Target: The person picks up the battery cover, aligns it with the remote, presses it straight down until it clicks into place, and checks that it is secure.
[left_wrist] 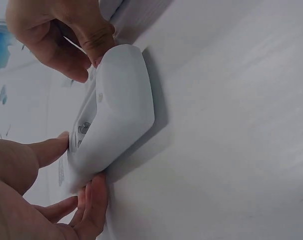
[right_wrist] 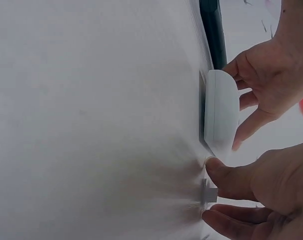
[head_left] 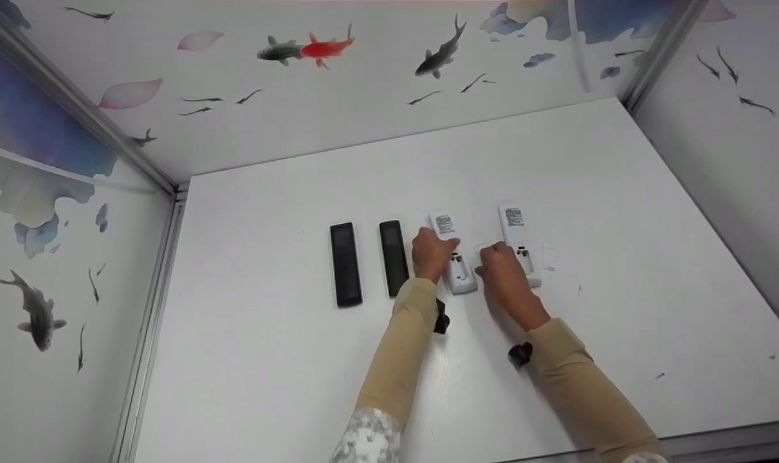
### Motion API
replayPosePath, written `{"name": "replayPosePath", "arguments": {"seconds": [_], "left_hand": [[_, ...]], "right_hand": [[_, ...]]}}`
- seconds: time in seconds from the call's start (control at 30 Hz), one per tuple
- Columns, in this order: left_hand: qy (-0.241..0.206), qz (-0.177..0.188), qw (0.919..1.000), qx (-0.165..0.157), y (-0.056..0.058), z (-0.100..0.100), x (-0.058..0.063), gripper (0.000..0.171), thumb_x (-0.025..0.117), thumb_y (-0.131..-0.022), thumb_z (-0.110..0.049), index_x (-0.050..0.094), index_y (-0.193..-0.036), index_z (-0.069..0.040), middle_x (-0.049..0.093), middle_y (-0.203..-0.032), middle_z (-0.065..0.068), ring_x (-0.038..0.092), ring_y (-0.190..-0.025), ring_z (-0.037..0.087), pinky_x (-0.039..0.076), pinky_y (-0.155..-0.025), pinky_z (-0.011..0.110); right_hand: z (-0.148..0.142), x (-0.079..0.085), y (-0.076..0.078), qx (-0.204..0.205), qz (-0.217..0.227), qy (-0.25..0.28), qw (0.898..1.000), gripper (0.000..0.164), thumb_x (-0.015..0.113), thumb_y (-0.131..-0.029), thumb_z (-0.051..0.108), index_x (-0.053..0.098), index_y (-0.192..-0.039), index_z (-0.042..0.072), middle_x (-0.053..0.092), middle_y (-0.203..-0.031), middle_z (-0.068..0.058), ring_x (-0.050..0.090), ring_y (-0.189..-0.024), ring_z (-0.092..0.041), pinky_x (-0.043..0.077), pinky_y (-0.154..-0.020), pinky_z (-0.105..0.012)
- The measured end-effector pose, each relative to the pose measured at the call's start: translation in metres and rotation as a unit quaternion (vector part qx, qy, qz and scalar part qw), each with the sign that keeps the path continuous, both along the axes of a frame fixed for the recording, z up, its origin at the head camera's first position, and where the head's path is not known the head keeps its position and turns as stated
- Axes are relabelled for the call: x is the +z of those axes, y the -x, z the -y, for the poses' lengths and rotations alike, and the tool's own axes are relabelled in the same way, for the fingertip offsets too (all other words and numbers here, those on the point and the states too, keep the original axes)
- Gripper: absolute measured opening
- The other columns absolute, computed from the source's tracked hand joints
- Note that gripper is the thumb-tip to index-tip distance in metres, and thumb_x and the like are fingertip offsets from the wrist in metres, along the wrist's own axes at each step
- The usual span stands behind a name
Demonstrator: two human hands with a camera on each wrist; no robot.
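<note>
A white remote control [head_left: 461, 280] lies back up on the table, its battery compartment uncovered and a spring visible inside. My left hand [head_left: 433, 253] grips this remote by its sides, with the thumb on the near face in the left wrist view. To the right, my right hand [head_left: 508, 276] pinches a small white battery cover [right_wrist: 209, 193] low over the table, between thumb and fingers. Partly behind that hand lies a second white remote [head_left: 513, 226], also back up with its compartment uncovered. Whether batteries sit in either remote is too small to tell.
Two black remotes, one at the far left [head_left: 345, 265] and one beside my left hand [head_left: 394, 257], lie on the white table [head_left: 267, 360]. Another pale cover [head_left: 549, 256] lies right of the second white remote. Printed panels [head_left: 376, 96] border the table.
</note>
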State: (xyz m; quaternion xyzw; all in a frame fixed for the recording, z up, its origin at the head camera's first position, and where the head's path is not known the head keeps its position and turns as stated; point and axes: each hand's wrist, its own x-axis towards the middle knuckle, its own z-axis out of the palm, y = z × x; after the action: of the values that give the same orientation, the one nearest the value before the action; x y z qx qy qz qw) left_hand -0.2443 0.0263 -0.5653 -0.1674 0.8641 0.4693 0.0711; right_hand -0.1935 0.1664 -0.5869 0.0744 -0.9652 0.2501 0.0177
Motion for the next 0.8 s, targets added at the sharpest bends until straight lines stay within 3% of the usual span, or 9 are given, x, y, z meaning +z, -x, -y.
{"name": "replayPosePath", "arguments": {"seconds": [0.4, 0.6, 0.8], "left_hand": [[-0.021, 0.027, 0.9994, 0.006, 0.002, -0.005, 0.004, 0.041, 0.077, -0.088, -0.025, 0.065, -0.116, 0.002, 0.072, -0.104, 0.014, 0.07, -0.089, 0.021, 0.057, -0.08, 0.035], [-0.016, 0.022, 0.9996, 0.011, 0.001, -0.005, 0.002, 0.039, 0.075, -0.09, -0.029, 0.066, -0.114, 0.0, 0.072, -0.103, 0.012, 0.068, -0.086, 0.019, 0.055, -0.079, 0.036], [-0.039, 0.02, 0.9989, 0.018, 0.001, -0.002, 0.0, 0.037, 0.071, -0.094, -0.031, 0.069, -0.115, -0.001, 0.074, -0.104, 0.012, 0.068, -0.083, 0.018, 0.055, -0.075, 0.033]], "right_hand": [[-0.003, 0.006, 0.002, -0.021, 0.05, 0.024, 0.998, 0.009, 0.067, -0.088, -0.005, 0.067, -0.094, -0.013, 0.062, -0.103, -0.025, 0.06, -0.1, -0.038, 0.05, -0.088, -0.05], [-0.002, 0.009, 0.001, -0.06, 0.09, 0.035, 0.994, 0.017, 0.072, -0.088, 0.0, 0.063, -0.095, -0.013, 0.058, -0.103, -0.024, 0.058, -0.096, -0.035, 0.049, -0.086, -0.047], [-0.001, 0.01, -0.002, -0.073, 0.097, 0.042, 0.992, 0.015, 0.07, -0.091, 0.001, 0.065, -0.097, -0.013, 0.059, -0.105, -0.023, 0.061, -0.099, -0.035, 0.051, -0.086, -0.046]]}}
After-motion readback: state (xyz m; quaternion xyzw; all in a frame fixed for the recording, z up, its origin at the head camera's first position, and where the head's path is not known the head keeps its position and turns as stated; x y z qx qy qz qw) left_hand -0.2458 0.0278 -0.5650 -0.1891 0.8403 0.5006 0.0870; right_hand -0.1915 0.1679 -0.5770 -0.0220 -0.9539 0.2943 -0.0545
